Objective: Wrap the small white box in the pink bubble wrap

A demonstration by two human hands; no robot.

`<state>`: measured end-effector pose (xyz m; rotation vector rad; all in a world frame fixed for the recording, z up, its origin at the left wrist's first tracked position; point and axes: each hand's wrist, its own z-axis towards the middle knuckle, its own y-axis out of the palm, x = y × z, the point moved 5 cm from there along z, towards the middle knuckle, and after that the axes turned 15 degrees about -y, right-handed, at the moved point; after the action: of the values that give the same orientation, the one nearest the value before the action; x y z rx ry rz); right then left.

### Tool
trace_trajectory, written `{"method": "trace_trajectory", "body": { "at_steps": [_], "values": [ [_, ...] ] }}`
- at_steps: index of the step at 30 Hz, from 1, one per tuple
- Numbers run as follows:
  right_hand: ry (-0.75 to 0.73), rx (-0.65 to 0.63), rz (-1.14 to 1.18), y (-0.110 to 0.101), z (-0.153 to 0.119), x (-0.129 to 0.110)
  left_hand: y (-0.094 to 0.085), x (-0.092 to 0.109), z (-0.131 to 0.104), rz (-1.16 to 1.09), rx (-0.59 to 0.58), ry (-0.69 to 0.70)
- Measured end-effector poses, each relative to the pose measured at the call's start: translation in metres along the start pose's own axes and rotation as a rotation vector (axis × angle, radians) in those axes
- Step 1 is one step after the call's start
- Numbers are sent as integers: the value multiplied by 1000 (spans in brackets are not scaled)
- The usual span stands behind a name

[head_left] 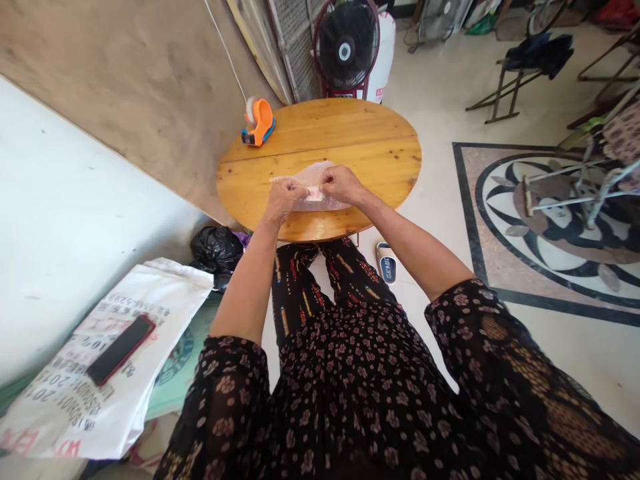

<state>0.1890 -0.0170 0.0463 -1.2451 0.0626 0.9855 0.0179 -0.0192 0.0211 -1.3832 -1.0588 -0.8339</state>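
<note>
A translucent, pale pinkish plastic sheet [313, 175], which looks like bubble wrap, lies near the front edge of the round wooden table [370, 133]. On it, between my hands, is a small white piece with faint reddish marks [314, 194]; its kind is too small to make out. My left hand [286, 196] is closed in a pinch at the left side of the sheet. My right hand [343, 184] pinches the sheet's right side, its fingertips close to the white piece. An orange and blue tape dispenser [260, 123] stands at the table's back left.
Behind the table stands a fan [345, 50]. At lower left, a phone [121, 350] rests on a white printed sack [165, 287], beside a black plastic bag [217, 250]. A slipper [387, 262] lies on the floor; a folding stool [505, 87] is farther right.
</note>
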Motion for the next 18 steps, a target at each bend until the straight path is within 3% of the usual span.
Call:
{"method": "trace_trajectory", "body": {
  "at_steps": [9,18],
  "values": [
    [6,17,16,2,-2,-1,1,0,-4,-48,10,-69],
    [-42,49,149,9,7,14,0,0,-4,-55,28,-66]
  ]
}}
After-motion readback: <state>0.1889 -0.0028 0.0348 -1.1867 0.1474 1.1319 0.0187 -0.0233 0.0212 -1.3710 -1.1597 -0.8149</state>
